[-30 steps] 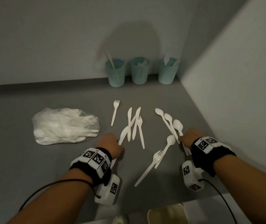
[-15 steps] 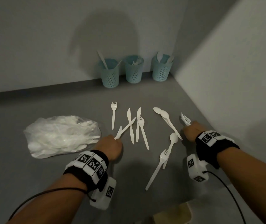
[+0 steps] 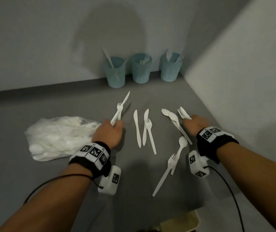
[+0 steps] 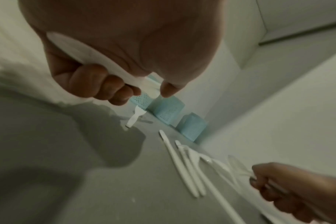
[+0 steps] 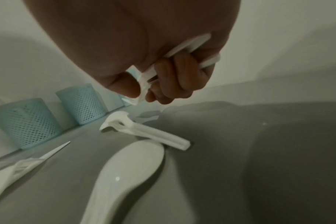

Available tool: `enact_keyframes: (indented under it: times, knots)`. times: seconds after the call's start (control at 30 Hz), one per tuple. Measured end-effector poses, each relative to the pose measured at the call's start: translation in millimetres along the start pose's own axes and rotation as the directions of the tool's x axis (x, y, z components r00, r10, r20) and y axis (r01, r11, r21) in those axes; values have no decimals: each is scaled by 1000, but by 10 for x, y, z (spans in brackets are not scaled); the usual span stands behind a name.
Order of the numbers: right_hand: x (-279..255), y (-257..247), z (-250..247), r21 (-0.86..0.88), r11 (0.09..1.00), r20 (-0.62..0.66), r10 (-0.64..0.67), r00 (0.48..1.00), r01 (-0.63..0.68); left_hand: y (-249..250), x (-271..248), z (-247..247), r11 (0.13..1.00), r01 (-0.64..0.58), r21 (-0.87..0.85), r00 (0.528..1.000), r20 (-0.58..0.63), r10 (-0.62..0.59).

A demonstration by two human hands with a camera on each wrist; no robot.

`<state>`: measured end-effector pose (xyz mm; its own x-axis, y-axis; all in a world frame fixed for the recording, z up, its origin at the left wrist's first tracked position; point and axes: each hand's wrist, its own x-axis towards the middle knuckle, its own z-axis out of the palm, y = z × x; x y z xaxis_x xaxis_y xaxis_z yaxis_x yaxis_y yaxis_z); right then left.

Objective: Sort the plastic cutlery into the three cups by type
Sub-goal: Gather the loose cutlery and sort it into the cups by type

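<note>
Three pale-blue mesh cups stand against the back wall: the left cup (image 3: 115, 74) has knives, the middle cup (image 3: 141, 71) forks, the right cup (image 3: 171, 70) spoons. My left hand (image 3: 116, 123) grips a white knife (image 3: 125, 98) by its handle, blade pointing toward the cups, above a fork (image 3: 119, 107) lying on the table. My right hand (image 3: 188, 118) grips a fork and what looks like a spoon (image 3: 182, 112) together; two handles (image 5: 190, 45) show in the fist. Loose between my hands lie two knives (image 3: 137, 129), a fork (image 3: 150, 136), two spoons (image 3: 171, 116), another spoon (image 3: 182, 142) and a fork (image 3: 165, 174).
A clear plastic bag (image 3: 58, 136) holding more white cutlery lies at the left, beside my left wrist. The grey table (image 3: 50, 181) ends at the back wall, and a side wall (image 3: 243, 89) closes it on the right. A beige object (image 3: 179, 221) shows at the bottom edge.
My left hand picked up a knife and carried it forward over the lone fork. My right hand lifted a fork and a spoon from the right-hand pile and moved forward.
</note>
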<state>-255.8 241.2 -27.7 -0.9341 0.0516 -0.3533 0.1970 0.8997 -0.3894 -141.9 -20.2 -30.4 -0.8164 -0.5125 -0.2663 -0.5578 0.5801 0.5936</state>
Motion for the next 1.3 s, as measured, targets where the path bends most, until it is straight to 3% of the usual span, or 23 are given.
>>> enact_keyframes:
  times: [0.1,0.3,0.47,0.6,0.77,0.97,1.17,1.3]
  knots:
    - [8,-61,58,92,995,53,-30,998,25,72,189,92,996,20,88,1000,-25,-18]
    - [242,-161,63,-112,988,127,-94,988,108,161,349,216,951,62,302,998,11,-68]
    - [250,-161,64,-226,957,124,-159,979,184,237,424,186,890,-19,455,995,97,-28]
    - [217,-168,48,-260,934,137,-218,966,247,221,420,161,855,-28,518,996,85,-19]
    - [286,-202,11,-274,943,38,-183,982,187,258,417,103,893,-7,450,996,84,-34]
    - [118,-122,-72,-25,961,-9,-277,961,277,269,377,96,968,-69,241,997,37,62]
    - [-533,73,74,204,934,-64,-285,956,292,252,167,119,980,-31,198,993,116,8]
    - [-1095,132,200,301,938,-13,-175,985,171,224,74,209,993,-3,115,989,146,-14]
